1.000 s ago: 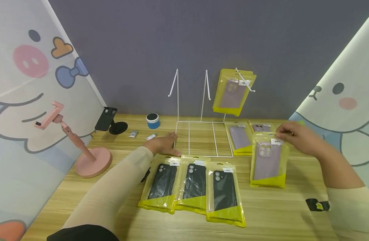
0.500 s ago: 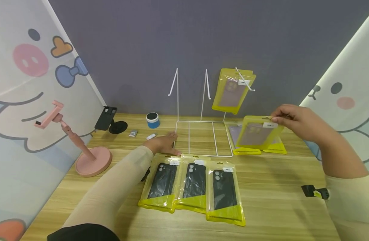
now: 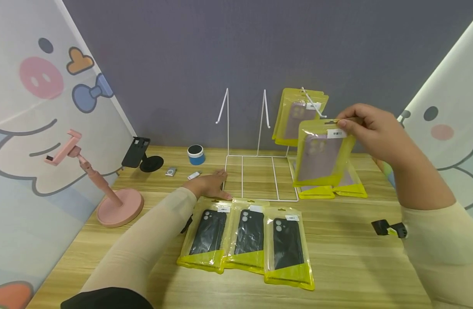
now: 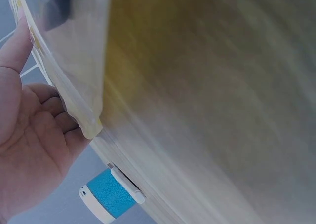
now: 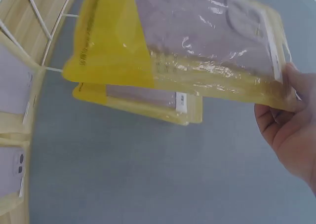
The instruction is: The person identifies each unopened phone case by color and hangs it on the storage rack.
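Note:
My right hand [image 3: 371,131] pinches the top right corner of a clear yellow-edged bag with a purple phone case [image 3: 318,159] in it. The bag hangs upright just in front of and below the right hook of the white wire rack [image 3: 259,200]. More bagged purple phone cases [image 3: 294,122] hang on that hook. In the right wrist view, the held bagged phone case [image 5: 197,41] lies close to the hanging ones [image 5: 140,96], between thumb and fingers. My left hand [image 3: 211,185] rests at the rack base's left side, fingers extended, above the bagged black phone cases [image 3: 208,231].
Two more bagged purple phone cases [image 3: 348,178] lie behind the held one. Left of the rack stand a blue round jar-like device [image 3: 196,155], a black phone holder [image 3: 137,152] and a pink phone stand [image 3: 114,206]. Two small white items [image 3: 194,175] lie near them.
My right hand has lifted the bagged purple phone case from the table's right side, up and leftward toward the rack's right hook. My left hand has stayed in place.

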`<action>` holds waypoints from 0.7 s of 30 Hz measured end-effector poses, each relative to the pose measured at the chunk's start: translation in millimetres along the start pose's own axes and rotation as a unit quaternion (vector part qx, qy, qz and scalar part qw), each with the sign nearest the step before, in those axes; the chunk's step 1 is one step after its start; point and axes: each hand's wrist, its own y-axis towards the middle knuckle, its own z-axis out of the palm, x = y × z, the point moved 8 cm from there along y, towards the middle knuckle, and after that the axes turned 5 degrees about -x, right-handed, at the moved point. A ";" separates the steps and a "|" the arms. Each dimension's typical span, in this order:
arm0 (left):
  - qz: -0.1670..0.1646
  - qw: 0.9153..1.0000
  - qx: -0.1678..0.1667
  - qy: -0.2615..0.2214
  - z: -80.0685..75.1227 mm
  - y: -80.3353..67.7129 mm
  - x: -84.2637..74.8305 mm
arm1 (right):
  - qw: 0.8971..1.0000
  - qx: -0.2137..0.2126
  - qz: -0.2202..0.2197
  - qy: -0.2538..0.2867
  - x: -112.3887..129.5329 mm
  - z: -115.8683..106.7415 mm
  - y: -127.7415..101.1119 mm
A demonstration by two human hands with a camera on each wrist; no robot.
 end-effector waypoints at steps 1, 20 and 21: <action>0.000 1.000 -0.001 0.000 -0.1 0.0 -0.1 | 1.000 -0.002 0.004 -0.002 0.0 1.4 3.1; -0.001 1.000 -0.002 0.007 -0.3 -0.8 -1.4 | 0.994 0.041 0.105 -0.002 -42.9 44.2 54.5; -0.001 1.000 -0.002 0.008 -0.4 -0.8 -1.6 | 0.993 0.044 0.110 0.001 -45.8 46.2 58.6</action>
